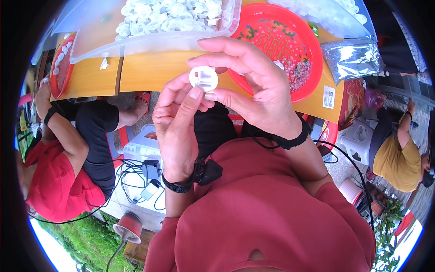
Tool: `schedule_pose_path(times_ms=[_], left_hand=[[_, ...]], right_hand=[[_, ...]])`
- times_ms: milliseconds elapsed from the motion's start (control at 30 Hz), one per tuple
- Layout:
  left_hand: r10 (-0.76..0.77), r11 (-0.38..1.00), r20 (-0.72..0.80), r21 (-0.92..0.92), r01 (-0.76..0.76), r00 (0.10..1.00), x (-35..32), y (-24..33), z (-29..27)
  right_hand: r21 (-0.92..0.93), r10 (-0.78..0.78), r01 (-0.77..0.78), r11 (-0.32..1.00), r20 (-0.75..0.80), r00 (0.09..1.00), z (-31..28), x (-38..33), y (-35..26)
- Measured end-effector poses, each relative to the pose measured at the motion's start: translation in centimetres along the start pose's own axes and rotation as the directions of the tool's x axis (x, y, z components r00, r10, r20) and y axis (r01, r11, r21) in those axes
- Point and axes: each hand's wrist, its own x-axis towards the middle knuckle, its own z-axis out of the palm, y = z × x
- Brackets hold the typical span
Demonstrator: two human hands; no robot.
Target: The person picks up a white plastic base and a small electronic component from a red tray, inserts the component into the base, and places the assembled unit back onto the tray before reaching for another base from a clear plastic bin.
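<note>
A small round white plastic piece (197, 75) with a moulded recess in its face is held up over the table's near edge. My left hand (174, 122) pinches it from below, the thumb on its lower rim and the fingers behind. My right hand (263, 86) closes on it from the right, its thumb tip at the lower right rim and one finger touching behind the upper right side. The two upper fingers of that hand arch over the piece. What lies behind the disc is hidden.
Beyond my hands stands a clear plastic bin (149, 47) heaped with white parts. A red tray (312, 54) holds small clear bits, beside a silver bag (351, 59). At left, a person in red (63, 177) works by another red tray (60, 84); a person in yellow (398, 158) sits right.
</note>
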Motion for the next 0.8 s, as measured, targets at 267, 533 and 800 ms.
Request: schedule_pose_path(times_ms=[267,533,800], left_hand=[[0.050,0.997,0.055,0.062,-0.054,0.997,-0.1,-0.2,-0.3],[0.055,0.995,0.000,0.083,-0.055,0.998,-0.4,0.0,0.3],[0.065,0.991,-0.042,0.124,-0.059,0.997,-0.7,-0.2,0.7]], right_hand=[[0.067,0.042,-0.045,0.997,0.045,0.998,-0.5,0.0,0.2],[0.059,0.072,-0.075,0.995,0.041,0.997,-0.5,-0.1,-0.1],[0.096,0.054,-0.062,0.993,0.086,0.995,-1.7,-0.1,-0.2]])
